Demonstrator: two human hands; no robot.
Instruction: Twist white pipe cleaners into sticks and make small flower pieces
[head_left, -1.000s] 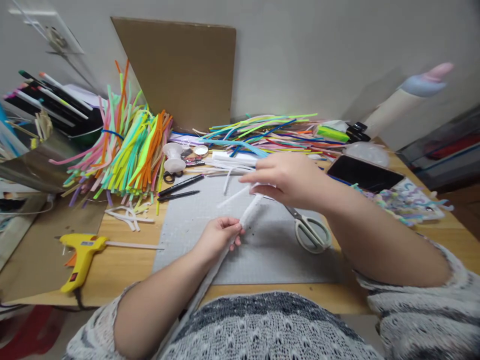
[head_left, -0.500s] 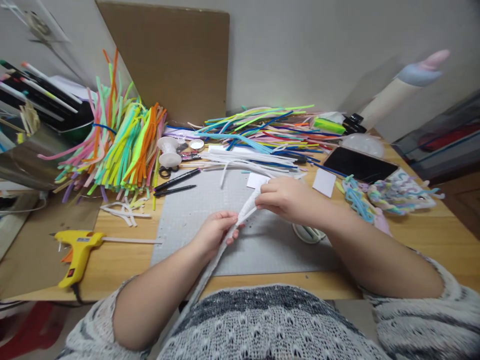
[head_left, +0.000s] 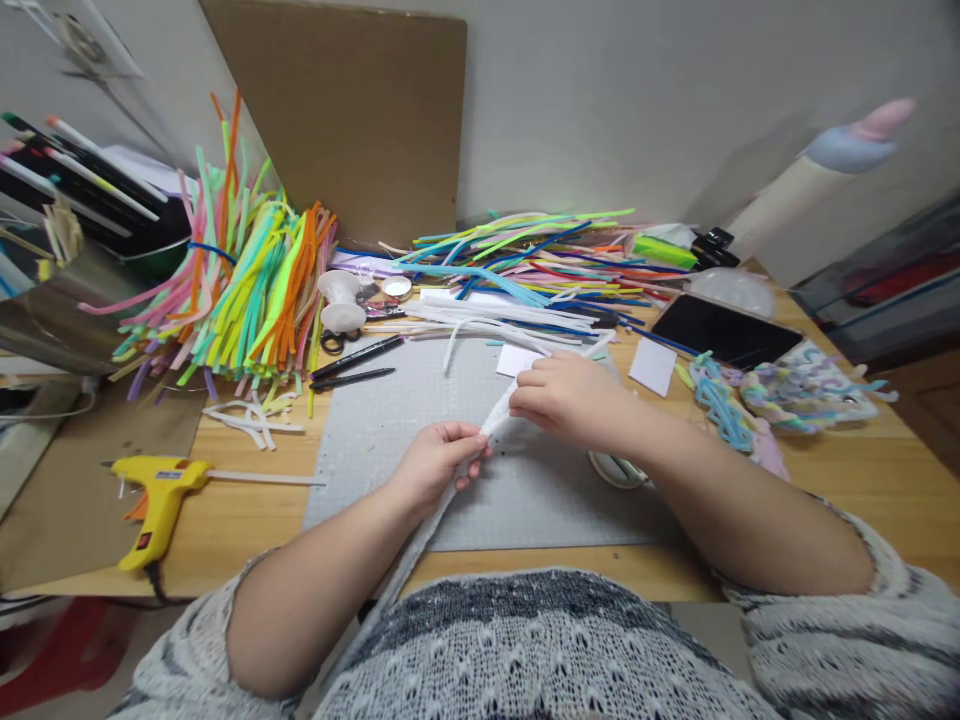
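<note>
A long white stem wrapped in pipe cleaner [head_left: 418, 545] runs slantwise from near my lap up over the grey cutting mat [head_left: 390, 410]. My left hand [head_left: 442, 465] is closed around its middle, thumb on top. Higher up, my right hand [head_left: 562, 395] pinches the thicker white part near its top end; its fingertips partly hide what they grip. Under my right wrist a roll of tape [head_left: 615, 472] lies on the mat. Beyond that hand is a small white card [head_left: 517, 360], partly covered.
At left lies a yellow glue gun [head_left: 161, 500] with a glue stick in it. Bundled coloured pipe cleaners [head_left: 255, 290] stand behind, with more loose ones [head_left: 525, 255] along the back. Two black pens [head_left: 356, 362] rest on the mat's edge. A phone [head_left: 724, 332] lies at right.
My left hand has shifted slightly up and right along the white stem. The loose white strand seen between my hands now lies against the stem. The camera view has turned a little.
</note>
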